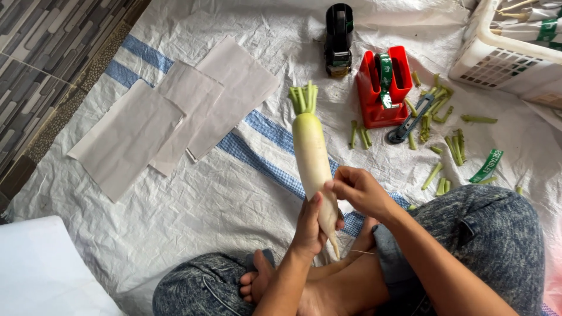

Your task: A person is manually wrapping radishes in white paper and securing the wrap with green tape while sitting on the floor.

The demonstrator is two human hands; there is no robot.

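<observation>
A long white radish [310,158] with trimmed green stalks points away from me above a white woven sheet [193,216]. My left hand [310,225] grips its thin lower end from below. My right hand [358,188] pinches the radish's side just above the left hand, fingertips touching the skin. A thin root hair trails from the tip near my crossed legs.
Three pale paper sheets [170,114] lie overlapped at the left. A black tape dispenser [338,38], a red tape dispenser [383,85], a utility knife [413,119] and several cut green stalks [436,120] lie to the right. A white plastic basket [503,58] stands at the top right.
</observation>
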